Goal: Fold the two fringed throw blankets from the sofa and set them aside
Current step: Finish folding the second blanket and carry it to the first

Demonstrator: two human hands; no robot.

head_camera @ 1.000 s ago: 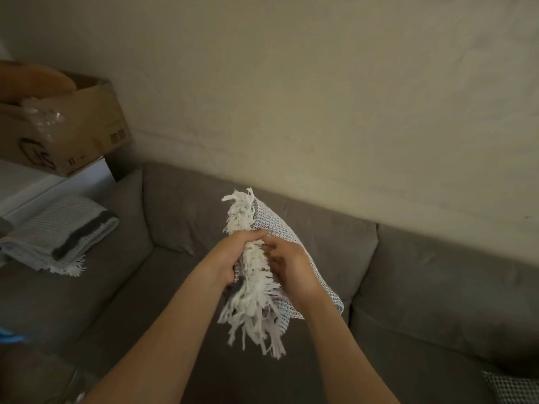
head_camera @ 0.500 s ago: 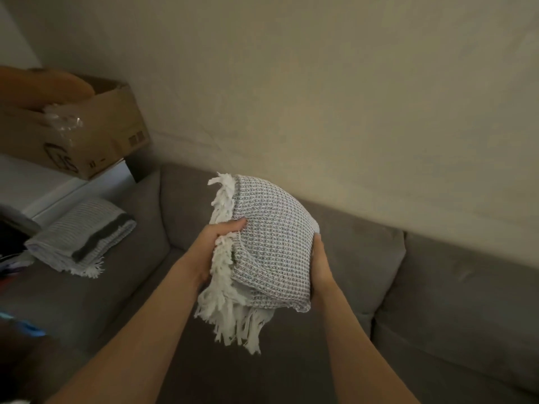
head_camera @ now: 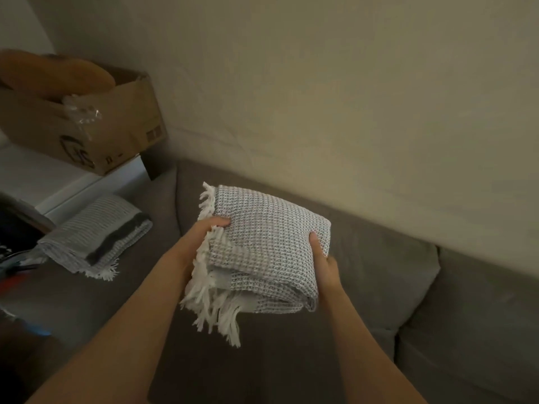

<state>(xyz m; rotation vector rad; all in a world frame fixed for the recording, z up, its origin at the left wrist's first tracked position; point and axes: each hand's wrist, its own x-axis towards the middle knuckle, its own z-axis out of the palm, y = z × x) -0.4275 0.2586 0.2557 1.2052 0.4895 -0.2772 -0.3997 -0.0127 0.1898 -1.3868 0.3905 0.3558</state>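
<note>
A grey-and-white waffle-weave throw blanket (head_camera: 265, 243) with white fringe is folded into a thick bundle and held up above the grey sofa (head_camera: 379, 272). My left hand (head_camera: 204, 237) grips its fringed left edge, thumb on top. My right hand (head_camera: 322, 260) holds the right edge, thumb on top and fingers underneath. Fringe hangs down from the bundle's lower left. A second fringed blanket (head_camera: 96, 240), striped with a dark band, lies folded on the sofa's left armrest.
An open cardboard box (head_camera: 96, 132) with an orange-brown item and crinkled plastic stands on a white surface (head_camera: 35, 176) at the left, beside the sofa. A plain wall runs behind the sofa. Dark clutter sits at the far left edge.
The blanket went from a bunched fringe grip to a flat folded bundle held level. My hands moved apart to its two sides. The view shifted left, toward the folded striped blanket.
</note>
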